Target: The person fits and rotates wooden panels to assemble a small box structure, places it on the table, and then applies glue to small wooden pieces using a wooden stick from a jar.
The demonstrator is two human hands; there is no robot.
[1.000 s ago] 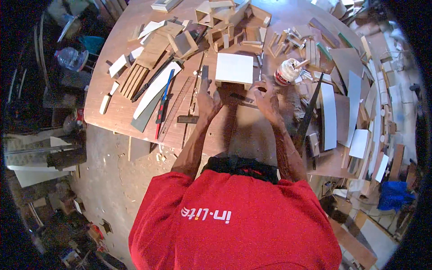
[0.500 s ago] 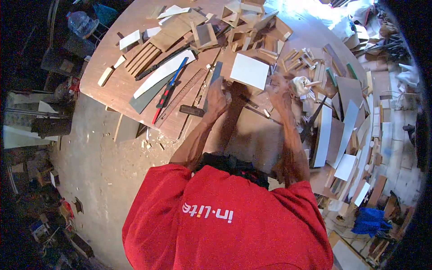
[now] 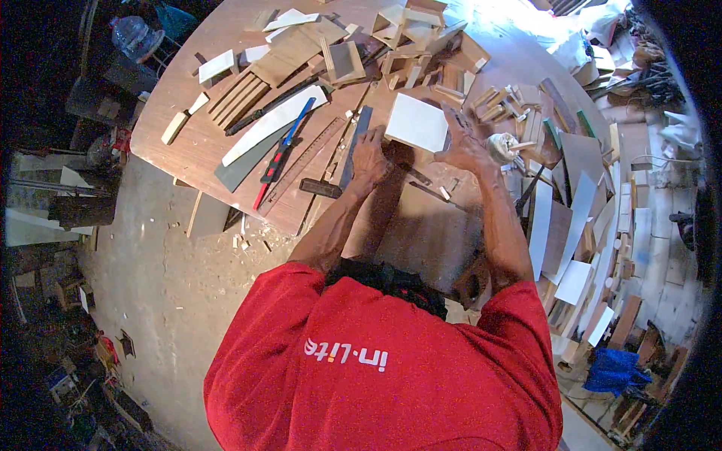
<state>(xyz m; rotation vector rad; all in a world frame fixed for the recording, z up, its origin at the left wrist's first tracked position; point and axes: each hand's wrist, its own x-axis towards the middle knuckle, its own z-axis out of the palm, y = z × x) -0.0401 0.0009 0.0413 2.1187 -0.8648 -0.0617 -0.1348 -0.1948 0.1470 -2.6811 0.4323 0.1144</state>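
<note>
A square white-topped wooden piece (image 3: 416, 122), with a pale edge along its near side, lies on the table between my hands. At its right edge, my right hand (image 3: 468, 144) has the thumb and fingers spread wide; whether they touch it I cannot tell. My left hand (image 3: 368, 158) rests near its left corner, fingers stretched forward, beside a grey strip (image 3: 359, 134). A hammer (image 3: 321, 187) lies just left of my left wrist. Farther left are a blue, black and red handsaw-like tool (image 3: 282, 154) and a ruler (image 3: 306, 164).
Wooden offcuts and small box frames (image 3: 410, 68) crowd the far side of the table (image 3: 177, 143). A brush (image 3: 184, 120) lies at the left. To the right are a white cloth-like bundle (image 3: 499, 146), board strips (image 3: 539, 225) and a blue bag (image 3: 617, 372).
My right hand has opened, its fingers spreading along the white piece's right edge. My left hand's fingers have straightened. The white piece has shifted very slightly.
</note>
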